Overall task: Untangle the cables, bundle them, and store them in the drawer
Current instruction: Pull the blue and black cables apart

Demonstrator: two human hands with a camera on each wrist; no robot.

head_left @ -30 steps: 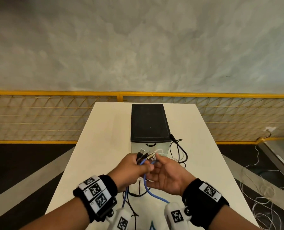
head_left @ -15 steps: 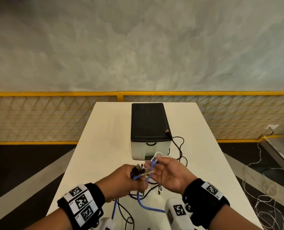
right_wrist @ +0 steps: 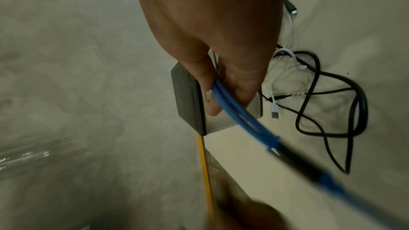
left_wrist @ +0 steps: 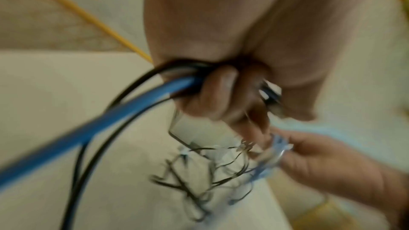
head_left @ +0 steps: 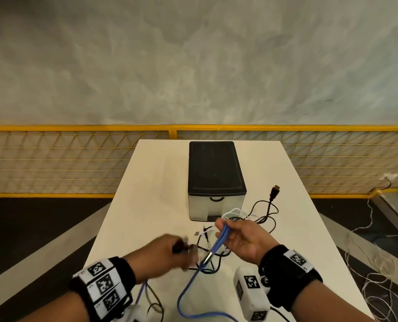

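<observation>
Right hand (head_left: 244,238), fingers curled, pinches a doubled length of smooth round blue cable (head_left: 220,239) above a matte cream table (head_left: 151,205). Left hand (head_left: 163,256), blurred, is fisted around the blue cable and thin black cables (left_wrist: 124,92), with metal-tipped plugs at the fist. Loose black and white cables (head_left: 260,214) lie tangled just right of a boxy translucent drawer unit (head_left: 216,182) with black lid, its drawer closed
</observation>
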